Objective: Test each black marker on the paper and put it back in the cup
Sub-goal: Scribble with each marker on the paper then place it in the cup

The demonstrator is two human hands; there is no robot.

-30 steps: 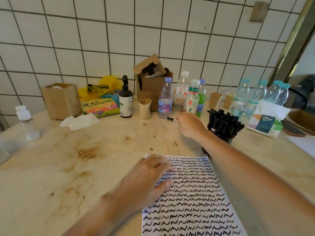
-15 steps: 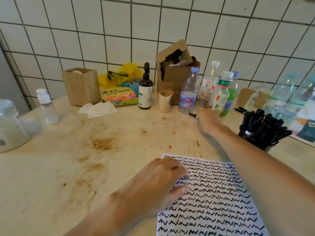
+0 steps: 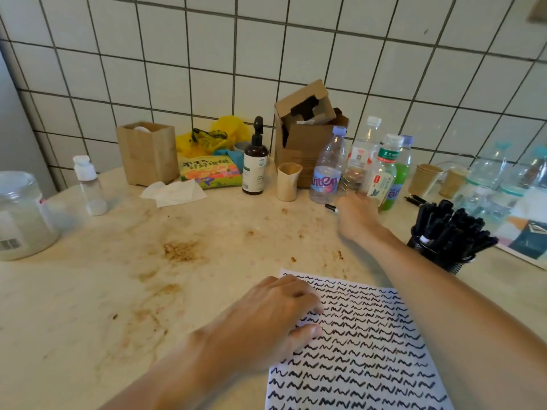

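Right arm stretched way out across the desk (image 3: 88,291), forearm running diagonally over the top right corner of the paper (image 3: 361,344). Right hand (image 3: 356,216) palm down, knuckles up, curled over a black marker (image 3: 331,207) whose tip end pokes out just left of the fingers (image 3: 349,199). Looks like a grip on the marker, though the fingertips themselves stay hidden under the hand and a bit blurred. Marker lying low against the desk, right in front of the water bottles (image 3: 327,170), which sit just beyond the fingers.

Left hand (image 3: 266,318) down flat near the bottom, palm down, fingers (image 3: 302,294) loosely bent and spread, tips and thumb resting on the left edge of the paper, pinning it. Nothing held there.

Paper covered in rows of black squiggles, lying just right of the left fingers. Mesh cup (image 3: 444,255) stuffed with black markers (image 3: 450,229) sitting to the right of the right wrist, near but apart from it. Two loose markers (image 3: 414,199) on the desk beyond that cup. Small beige cup (image 3: 288,182) and a dark pump bottle (image 3: 254,164) off to the left of the right fingers.
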